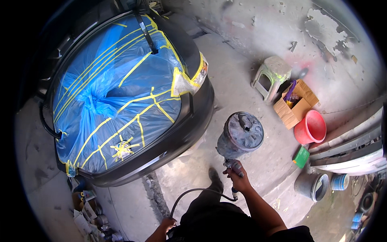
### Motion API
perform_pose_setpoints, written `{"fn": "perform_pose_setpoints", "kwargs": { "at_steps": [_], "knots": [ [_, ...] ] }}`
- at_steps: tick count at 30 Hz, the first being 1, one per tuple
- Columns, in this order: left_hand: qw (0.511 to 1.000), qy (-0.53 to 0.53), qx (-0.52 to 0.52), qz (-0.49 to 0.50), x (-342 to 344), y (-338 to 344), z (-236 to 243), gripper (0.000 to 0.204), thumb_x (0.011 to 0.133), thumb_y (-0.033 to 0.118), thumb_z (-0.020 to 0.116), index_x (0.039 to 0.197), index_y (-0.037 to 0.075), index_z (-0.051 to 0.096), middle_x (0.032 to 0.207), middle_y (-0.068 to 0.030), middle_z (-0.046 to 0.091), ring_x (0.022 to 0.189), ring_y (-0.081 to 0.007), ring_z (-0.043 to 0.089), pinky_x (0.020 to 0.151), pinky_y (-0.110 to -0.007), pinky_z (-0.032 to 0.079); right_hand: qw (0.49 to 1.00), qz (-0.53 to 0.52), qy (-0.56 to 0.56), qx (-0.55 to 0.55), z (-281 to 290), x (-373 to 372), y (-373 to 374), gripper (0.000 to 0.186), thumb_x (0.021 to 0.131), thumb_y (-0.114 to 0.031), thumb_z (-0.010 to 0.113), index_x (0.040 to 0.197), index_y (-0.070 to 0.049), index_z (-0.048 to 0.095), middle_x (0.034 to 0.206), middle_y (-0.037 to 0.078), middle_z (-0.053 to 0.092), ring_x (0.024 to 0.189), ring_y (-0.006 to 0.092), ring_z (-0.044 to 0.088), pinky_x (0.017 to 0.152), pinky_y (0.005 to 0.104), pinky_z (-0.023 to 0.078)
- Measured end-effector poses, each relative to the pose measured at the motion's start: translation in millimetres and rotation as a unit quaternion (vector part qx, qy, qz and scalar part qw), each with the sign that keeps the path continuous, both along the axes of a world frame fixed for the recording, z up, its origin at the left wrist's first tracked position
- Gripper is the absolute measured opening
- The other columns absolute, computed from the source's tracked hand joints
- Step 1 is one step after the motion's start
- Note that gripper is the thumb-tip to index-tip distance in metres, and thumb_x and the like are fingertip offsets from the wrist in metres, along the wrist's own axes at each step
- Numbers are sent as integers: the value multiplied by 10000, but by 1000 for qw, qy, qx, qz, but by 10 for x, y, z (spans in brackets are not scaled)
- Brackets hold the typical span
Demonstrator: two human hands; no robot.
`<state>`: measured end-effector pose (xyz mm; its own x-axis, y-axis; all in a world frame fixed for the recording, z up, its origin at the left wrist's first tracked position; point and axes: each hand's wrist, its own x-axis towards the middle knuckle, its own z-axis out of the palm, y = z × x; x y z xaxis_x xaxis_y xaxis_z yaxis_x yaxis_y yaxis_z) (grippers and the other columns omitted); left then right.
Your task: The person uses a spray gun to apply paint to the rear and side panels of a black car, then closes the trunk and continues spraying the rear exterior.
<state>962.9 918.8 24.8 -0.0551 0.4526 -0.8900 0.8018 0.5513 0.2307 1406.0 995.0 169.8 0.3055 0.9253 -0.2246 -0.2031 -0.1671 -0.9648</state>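
Note:
My right hand [240, 179] is wrapped round the handle of a spray gun [230, 163]. On top of the gun sits a large dark paint cup [234, 141] with a smeared grey lid, slightly tilted. A dark air hose [189, 191] runs from the base of the gun's handle in a loop to my left hand [167, 224], whose fingers are closed round it at the lower edge. Ahead to the left, apart from both hands, is a dark vehicle's bumper [161, 164]. Above the bumper, blue plastic film [92, 80] is fixed with yellow masking tape [131, 104].
Right of me stand a paint-stained stool [278, 67], a cardboard box [300, 111], a red bucket [315, 126], a green box [301, 157] and a grey bucket [320, 187]. Assorted items [86, 213] lie at lower left. A stained wall [274, 24] rises behind.

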Motion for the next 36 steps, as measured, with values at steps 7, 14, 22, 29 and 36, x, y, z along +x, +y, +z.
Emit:
{"fn": "perform_pose_setpoints", "kwargs": {
  "at_steps": [7, 14, 22, 29, 36],
  "knots": [
    [998, 20, -45, -29, 394, 306, -599, 163, 741, 190, 664, 847, 79, 717, 779, -110, 689, 677, -213, 665, 614, -344, 528, 999, 8, 16, -34, -89, 585, 261, 399, 831, -17, 496, 1226, -27, 435, 886, 66, 588, 829, 154, 602, 704, 286, 463],
    [998, -13, -55, -28, 772, 474, -621, 176, 712, 224, 660, 815, 90, 708, 753, -120, 676, 722, -226, 665, 665, -356, 520, 993, 34, 28, -113, -265, 1090, 458, 412, 834, -33, 530, 1239, -13, 455, 940, 69, 591, 798, 138, 594, 670, 279, 473],
    [995, 64, -27, -76, 1276, 92, -232, 213, 732, 277, 630, 808, 91, 699, 672, -103, 664, 656, -234, 660, 642, -373, 520, 965, 159, 140, -158, -773, 1448, 1024, 264, 863, -107, 567, 1112, -22, 542, 771, 47, 584, 679, 123, 564, 617, 270, 471],
    [993, 70, -59, 80, 2311, -687, -91, 195, 766, 237, 587, 777, 62, 671, 670, -105, 659, 649, -227, 656, 646, -349, 513, 981, 77, 42, -171, -1131, 2286, 1543, 143, 879, -176, 579, 853, -36, 560, 647, 24, 566, 579, 99, 554, 518, 252, 446],
    [990, 47, -39, 128, 2850, -1251, -272, 200, 766, 184, 548, 845, 47, 670, 710, -119, 660, 662, -209, 656, 648, -321, 525, 991, -67, 16, -114, -1259, 2697, 1852, 260, 882, -269, 615, 995, -44, 553, 785, 14, 589, 663, 98, 573, 571, 228, 439]
  ]
}}
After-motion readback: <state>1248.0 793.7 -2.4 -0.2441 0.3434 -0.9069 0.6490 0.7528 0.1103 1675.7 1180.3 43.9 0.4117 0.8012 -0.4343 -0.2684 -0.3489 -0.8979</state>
